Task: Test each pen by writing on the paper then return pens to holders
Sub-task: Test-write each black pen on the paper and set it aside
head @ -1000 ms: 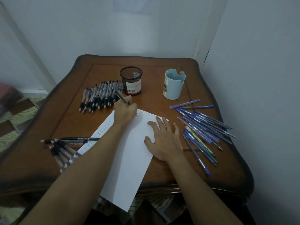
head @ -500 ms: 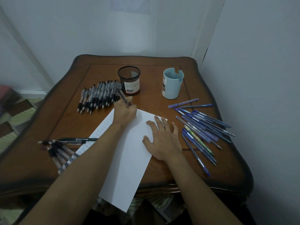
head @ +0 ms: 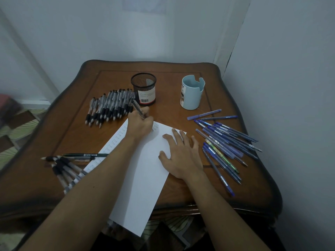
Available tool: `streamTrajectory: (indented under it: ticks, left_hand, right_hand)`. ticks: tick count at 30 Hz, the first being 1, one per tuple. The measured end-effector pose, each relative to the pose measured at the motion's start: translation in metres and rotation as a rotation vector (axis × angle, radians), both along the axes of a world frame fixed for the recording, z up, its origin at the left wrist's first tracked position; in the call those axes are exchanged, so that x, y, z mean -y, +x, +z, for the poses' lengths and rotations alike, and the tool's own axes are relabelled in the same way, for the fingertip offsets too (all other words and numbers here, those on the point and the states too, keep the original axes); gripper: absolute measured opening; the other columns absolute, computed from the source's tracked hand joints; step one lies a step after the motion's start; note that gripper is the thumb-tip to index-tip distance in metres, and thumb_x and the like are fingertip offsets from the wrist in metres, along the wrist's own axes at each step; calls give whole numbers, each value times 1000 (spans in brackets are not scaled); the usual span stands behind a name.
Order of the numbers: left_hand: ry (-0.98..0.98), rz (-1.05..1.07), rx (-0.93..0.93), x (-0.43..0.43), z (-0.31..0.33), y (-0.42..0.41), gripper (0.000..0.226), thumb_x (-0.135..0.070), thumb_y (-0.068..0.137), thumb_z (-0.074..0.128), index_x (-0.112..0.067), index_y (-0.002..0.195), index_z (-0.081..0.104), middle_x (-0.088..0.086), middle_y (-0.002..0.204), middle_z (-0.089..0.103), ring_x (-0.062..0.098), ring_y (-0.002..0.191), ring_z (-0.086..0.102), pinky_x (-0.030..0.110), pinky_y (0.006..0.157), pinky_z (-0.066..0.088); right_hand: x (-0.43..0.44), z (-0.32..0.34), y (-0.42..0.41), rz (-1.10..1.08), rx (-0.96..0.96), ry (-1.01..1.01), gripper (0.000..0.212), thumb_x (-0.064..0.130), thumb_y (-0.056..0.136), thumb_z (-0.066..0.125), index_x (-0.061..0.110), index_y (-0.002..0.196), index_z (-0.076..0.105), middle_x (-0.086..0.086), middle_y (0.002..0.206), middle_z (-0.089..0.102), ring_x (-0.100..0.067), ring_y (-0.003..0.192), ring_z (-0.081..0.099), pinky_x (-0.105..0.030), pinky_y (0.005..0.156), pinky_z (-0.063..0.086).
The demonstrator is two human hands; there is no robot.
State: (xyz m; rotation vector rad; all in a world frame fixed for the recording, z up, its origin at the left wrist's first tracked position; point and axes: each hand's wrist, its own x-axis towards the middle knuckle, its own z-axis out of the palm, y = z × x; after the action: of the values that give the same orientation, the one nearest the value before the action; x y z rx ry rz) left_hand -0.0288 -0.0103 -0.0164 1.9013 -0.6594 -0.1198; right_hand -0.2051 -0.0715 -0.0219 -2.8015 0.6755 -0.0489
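On the wooden table, centre: a white sheet of paper lies at a slant, with its near corner hanging over the table's near edge. Small handwritten words run in a column down its left margin, and a few more sit at its far end.

Left hand: at the far end of the paper, fingers curled round a black-and-clear pen. The barrel slants up and to the far left. The tip is hidden behind the hand.

Right hand: palm down on the right side of the sheet, fingers spread and flat, holding nothing.

Far side: a black mesh holder with a barcode label. To its right, well apart, is a pale blue holder. No pens show above either rim.

Far left: a heap of black-grip pens, just beside the mesh holder.

Near left: a smaller cluster of black-grip pens, with a dark green pen lying crosswise at its far edge.

Right: a loose fan of blue pens, near the right hand.
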Motion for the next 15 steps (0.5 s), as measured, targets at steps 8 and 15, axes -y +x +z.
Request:
streamTrajectory:
  ticks: [8,15]
  left_hand:
    - [-3,-20,20,0,-2,2,16,7,77,48,4,64,39,7,57,33,18,59,35,36,58,31]
    - [-12,-37,3,1,0,-1,31,7,78,48,-12,57,35,2,54,32,15,57,34,33,57,30]
  right_hand:
    - [0,0,0,-1,8,-2,72,63,86,21,38,153,24,2,167,9,-21,154,4,-53,121,1]
    - [0,-1,0,-2,12,5,72,64,86,22,37,153,25,2,167,10,-21,154,4,-53,121,1]
